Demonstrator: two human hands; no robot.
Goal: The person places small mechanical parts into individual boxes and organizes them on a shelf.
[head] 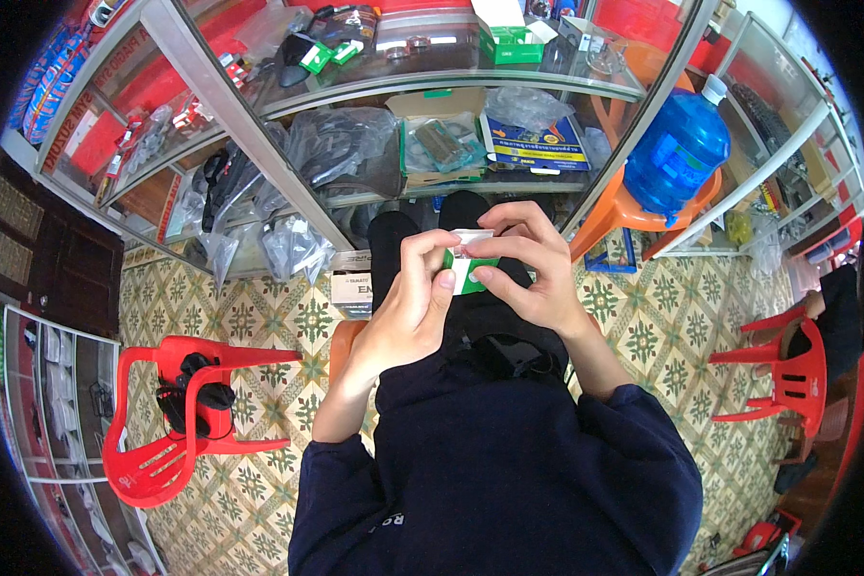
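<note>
A small green and white cardboard box (466,277) is held above the lap, its white flap raised at the far end. My left hand (421,288) grips the box from the left, thumb on the near side. From the right, my right hand (533,270) has its thumb on the green face and its fingers at the top opening. A small clear or shiny item shows at the opening; what it is, I cannot tell. Beyond the hands, an open green box (515,52) and two small green boxes (317,57) rest on the glass cabinet's upper shelf.
A glass display cabinet (453,85) stands in front, with bagged parts on its lower shelf. At the right, a blue water bottle (677,151) sits on an orange stool (619,205). Red plastic chairs (155,468) stand on both sides. Cardboard boxes (351,288) lie near the left knee. A person (842,309) is at far right.
</note>
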